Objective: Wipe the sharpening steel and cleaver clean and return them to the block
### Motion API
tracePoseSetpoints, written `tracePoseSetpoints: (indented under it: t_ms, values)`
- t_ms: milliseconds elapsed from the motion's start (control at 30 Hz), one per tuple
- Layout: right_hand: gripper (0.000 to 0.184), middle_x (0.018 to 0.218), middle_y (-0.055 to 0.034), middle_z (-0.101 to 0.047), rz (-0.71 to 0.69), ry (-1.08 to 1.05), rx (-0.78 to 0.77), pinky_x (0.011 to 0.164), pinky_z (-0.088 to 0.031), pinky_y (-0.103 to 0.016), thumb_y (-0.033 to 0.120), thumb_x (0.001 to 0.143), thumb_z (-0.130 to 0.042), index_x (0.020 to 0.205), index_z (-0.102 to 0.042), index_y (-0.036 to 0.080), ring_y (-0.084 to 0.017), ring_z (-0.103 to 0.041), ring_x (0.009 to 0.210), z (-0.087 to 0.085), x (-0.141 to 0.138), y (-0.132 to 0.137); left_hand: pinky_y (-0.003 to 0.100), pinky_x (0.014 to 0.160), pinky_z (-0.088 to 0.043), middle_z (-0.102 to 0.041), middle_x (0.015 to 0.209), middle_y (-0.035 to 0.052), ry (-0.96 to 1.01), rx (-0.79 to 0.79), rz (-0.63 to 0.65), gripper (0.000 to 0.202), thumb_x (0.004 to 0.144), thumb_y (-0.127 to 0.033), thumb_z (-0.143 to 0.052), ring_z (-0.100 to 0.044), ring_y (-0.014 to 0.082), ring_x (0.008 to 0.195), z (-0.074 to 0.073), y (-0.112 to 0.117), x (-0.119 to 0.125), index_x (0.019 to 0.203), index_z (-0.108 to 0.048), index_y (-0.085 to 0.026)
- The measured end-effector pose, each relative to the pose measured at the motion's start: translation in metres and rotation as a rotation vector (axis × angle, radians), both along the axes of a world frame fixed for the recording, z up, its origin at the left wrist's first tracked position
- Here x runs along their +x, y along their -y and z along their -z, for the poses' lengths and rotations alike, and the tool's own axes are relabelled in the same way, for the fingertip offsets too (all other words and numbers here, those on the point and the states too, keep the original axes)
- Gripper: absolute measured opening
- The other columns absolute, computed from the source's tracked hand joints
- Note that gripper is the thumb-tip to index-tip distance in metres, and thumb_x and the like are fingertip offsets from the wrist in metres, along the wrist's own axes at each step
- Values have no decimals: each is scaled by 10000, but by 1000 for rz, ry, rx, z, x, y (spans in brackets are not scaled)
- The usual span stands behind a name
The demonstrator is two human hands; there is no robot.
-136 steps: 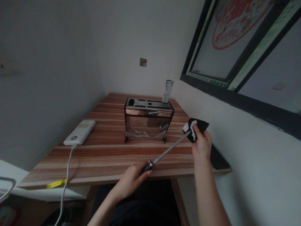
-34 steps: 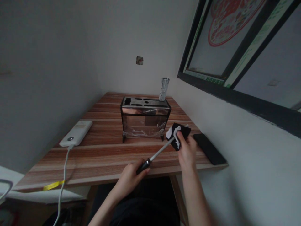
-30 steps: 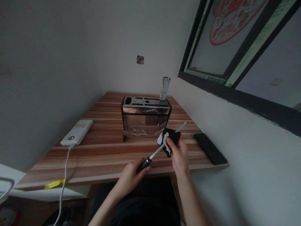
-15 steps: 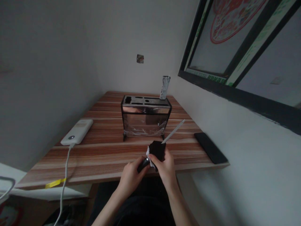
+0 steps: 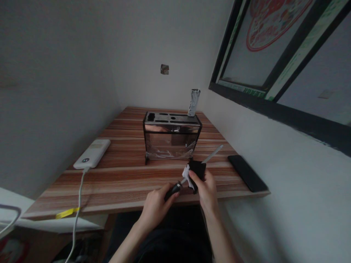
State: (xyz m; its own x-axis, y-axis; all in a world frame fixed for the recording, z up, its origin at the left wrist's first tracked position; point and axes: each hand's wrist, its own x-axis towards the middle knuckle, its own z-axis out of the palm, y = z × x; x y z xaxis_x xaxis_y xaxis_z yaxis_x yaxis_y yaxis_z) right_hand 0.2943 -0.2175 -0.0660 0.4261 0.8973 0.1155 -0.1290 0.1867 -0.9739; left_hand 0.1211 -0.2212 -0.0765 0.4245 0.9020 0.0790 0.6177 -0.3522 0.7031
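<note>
My left hand (image 5: 156,206) is closed round the black handle of a honing steel (image 5: 212,155), whose pale rod slants up and to the right over the table's front edge. My right hand (image 5: 207,190) pinches a black and white cloth (image 5: 195,171) wrapped round the rod just above the handle. The rod's tip sticks out past the cloth. A black-framed, clear-sided knife block (image 5: 171,137) with slots in its top stands on the wooden table (image 5: 120,175) behind the hands.
A white power bank (image 5: 92,153) lies at the left, its white cable (image 5: 78,204) running off the front edge past a yellow tag. A black phone (image 5: 247,172) lies by the right wall. A crumpled silver tube (image 5: 193,102) stands at the back. A framed poster (image 5: 276,47) hangs above.
My right hand slid the cloth down the rod from its tip to just above the handle, then slightly back up. My left hand has kept its grip on the handle.
</note>
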Motion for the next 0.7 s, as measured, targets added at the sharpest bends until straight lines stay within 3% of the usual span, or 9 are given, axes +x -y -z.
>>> tracePoseSetpoints:
  t_ms: [167,367,533,700]
  values:
    - [319,666,-17,-668,55,-40,35,394,-446,-209,373,629,-766,836,-674,149,-109,-551,481,-17,21,-9,214,641,-371,-700,825,14,-4,-11,9,172,890,-339,-471,-667,201,795,-3,0,0,963,-594,-243]
    - [285,752,-34,-699,164,-48,163,544,-501,-233,334,609,-780,807,-688,150,-135,-626,628,-31,55,-28,217,643,-375,-692,789,15,-3,-14,11,190,889,-350,-464,-661,200,774,-3,0,0,957,-604,-240]
    - [303,737,-15,-695,228,-102,218,557,-492,-239,322,576,-797,794,-688,143,-123,-621,602,-44,82,-42,224,655,-390,-700,802,19,-6,-16,3,197,881,-346,-472,-662,201,775,-2,1,0,966,-615,-241]
    - [342,756,-20,-697,286,-123,235,606,-510,-262,331,570,-796,822,-683,130,-130,-631,620,-44,88,-46,233,706,-416,-715,848,25,15,-19,-18,208,866,-358,-490,-665,218,846,-2,1,0,983,-629,-258]
